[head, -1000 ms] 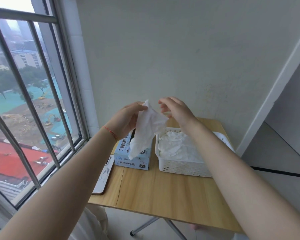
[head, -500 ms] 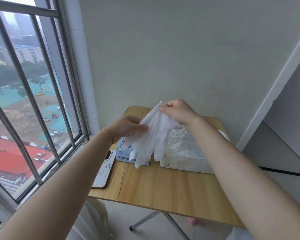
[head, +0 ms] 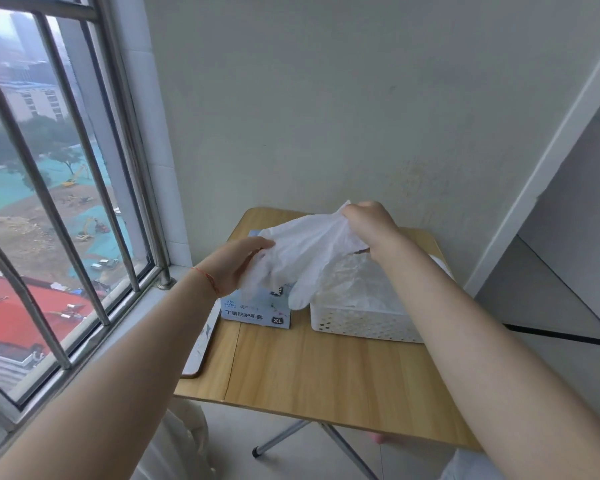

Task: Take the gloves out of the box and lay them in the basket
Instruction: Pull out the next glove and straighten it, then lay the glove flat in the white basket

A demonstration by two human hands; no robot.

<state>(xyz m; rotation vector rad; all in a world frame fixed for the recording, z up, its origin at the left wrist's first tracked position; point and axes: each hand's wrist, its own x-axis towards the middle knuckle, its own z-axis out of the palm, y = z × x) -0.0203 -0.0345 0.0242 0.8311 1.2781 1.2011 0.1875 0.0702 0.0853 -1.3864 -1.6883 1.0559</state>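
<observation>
A white glove (head: 302,251) hangs spread in the air between my two hands, above the box and the basket's left edge. My right hand (head: 369,225) pinches its cuff at the top. My left hand (head: 238,263) holds its lower left side, fingers curled behind the material. Its fingers dangle down to the basket's near left corner. The light blue glove box (head: 255,308) stands on the table below my left hand, mostly hidden by it. The white perforated basket (head: 361,323) sits to the right of the box, with several white gloves (head: 357,285) piled inside.
A small wooden folding table (head: 326,375) holds everything, set against the wall. A phone (head: 196,351) lies at the table's left edge beside the box. A barred window (head: 66,202) runs along the left. Tiled floor opens to the right.
My right hand took the glove's cuff and pulled it up and rightward, spreading the glove flat. My left hand dropped lower and now holds its lower side. Both hands shifted toward the basket.
</observation>
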